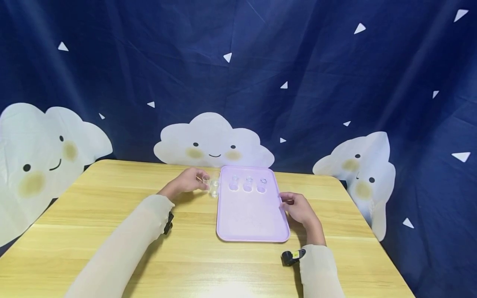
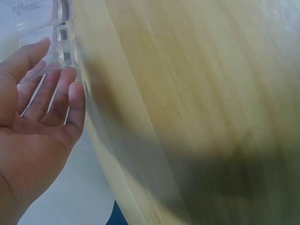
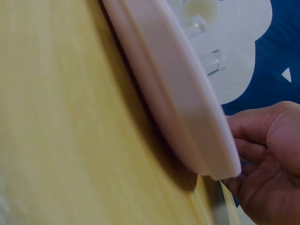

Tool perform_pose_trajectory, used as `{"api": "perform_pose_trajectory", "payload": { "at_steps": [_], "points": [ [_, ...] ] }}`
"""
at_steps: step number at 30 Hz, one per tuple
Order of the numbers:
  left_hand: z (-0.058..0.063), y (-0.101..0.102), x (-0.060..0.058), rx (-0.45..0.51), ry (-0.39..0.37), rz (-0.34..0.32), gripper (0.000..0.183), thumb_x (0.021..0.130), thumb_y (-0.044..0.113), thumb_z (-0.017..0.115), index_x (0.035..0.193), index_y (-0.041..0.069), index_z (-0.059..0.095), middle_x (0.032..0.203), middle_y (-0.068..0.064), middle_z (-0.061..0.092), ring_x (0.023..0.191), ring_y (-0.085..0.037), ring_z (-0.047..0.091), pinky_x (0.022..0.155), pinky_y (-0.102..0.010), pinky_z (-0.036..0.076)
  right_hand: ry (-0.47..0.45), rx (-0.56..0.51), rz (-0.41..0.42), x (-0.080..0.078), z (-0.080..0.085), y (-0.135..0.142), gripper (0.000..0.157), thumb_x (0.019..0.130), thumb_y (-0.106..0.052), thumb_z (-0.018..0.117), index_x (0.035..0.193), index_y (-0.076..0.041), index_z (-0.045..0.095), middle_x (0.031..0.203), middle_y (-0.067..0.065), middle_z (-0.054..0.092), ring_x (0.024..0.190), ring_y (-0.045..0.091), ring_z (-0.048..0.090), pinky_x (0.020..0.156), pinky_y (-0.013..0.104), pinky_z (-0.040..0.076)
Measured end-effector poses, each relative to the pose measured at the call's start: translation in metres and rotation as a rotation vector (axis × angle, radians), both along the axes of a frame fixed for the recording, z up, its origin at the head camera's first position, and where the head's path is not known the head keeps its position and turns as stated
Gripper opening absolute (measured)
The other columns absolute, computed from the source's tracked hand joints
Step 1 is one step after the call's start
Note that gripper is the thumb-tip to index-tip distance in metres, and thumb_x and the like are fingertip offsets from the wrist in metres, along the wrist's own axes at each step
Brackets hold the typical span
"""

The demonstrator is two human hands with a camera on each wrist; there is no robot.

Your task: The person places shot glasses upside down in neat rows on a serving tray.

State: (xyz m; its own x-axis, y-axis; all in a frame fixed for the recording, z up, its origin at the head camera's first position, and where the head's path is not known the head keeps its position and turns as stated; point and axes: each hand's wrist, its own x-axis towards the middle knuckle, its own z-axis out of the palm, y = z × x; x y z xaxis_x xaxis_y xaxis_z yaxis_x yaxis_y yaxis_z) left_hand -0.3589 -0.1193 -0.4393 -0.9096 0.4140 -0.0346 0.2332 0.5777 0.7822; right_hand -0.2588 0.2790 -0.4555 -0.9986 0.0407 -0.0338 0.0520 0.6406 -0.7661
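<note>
Three small clear cups (image 1: pixel 247 184) stand in a row near the far end of a pale purple tray (image 1: pixel 253 219), which lies on the table. Left of the tray, my left hand (image 1: pixel 191 180) holds a clear cup (image 1: pixel 205 180) between thumb and fingers. Another clear cup (image 1: pixel 214 188) stands beside it, close to the tray's left rim. In the left wrist view, clear cups (image 2: pixel 40 16) line up past the thumb, overlapping. My right hand (image 1: pixel 301 209) grips the tray's right rim; the right wrist view partly hides its fingertips behind the tray (image 3: pixel 187 93).
The light wooden table (image 1: pixel 179 265) runs under everything. Behind its far edge hangs a dark blue curtain (image 1: pixel 253 91) printed with white clouds and triangles. Black wrist cameras (image 1: pixel 292 257) sit at both cuffs, low over the tabletop.
</note>
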Motion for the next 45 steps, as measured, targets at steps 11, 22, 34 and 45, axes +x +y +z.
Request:
{"api": "perform_pose_trajectory", "payload": {
  "at_steps": [11,22,34,45],
  "points": [
    [0.008,-0.007,0.003,0.180,0.031,0.015,0.039,0.094,0.014,0.072,0.131,0.003,0.063,0.115,-0.016,0.061,0.100,-0.029,0.064,0.079,-0.049,0.060,0.016,0.011,0.009,-0.001,-0.001,0.004,0.038,0.095,0.000,0.061,0.133,0.000,0.065,0.124,0.017,0.069,0.108,0.029,0.064,0.096,0.046,0.053],
    [0.025,0.003,0.005,0.226,0.122,0.073,0.043,0.094,0.019,0.074,0.134,0.010,0.064,0.119,-0.015,0.060,0.104,-0.033,0.065,0.086,-0.043,0.056,0.006,0.010,-0.002,0.002,0.000,0.006,0.039,0.095,0.000,0.061,0.133,-0.001,0.065,0.125,0.018,0.069,0.109,0.030,0.064,0.097,0.048,0.053],
    [0.049,0.034,0.020,0.219,0.277,0.089,0.041,0.092,0.011,0.075,0.131,0.006,0.067,0.116,-0.014,0.065,0.100,-0.032,0.065,0.085,-0.042,0.057,0.027,0.015,0.017,0.000,-0.002,0.005,0.038,0.094,-0.001,0.061,0.132,0.001,0.065,0.124,0.018,0.069,0.109,0.031,0.065,0.095,0.047,0.054],
    [0.054,0.070,0.030,0.279,0.292,0.093,0.041,0.089,0.013,0.077,0.128,0.003,0.066,0.116,-0.013,0.067,0.101,-0.031,0.066,0.085,-0.041,0.058,0.012,0.006,0.012,0.000,-0.002,0.002,0.039,0.095,-0.001,0.062,0.133,-0.001,0.065,0.125,0.017,0.069,0.109,0.031,0.064,0.097,0.048,0.053]
  ]
}}
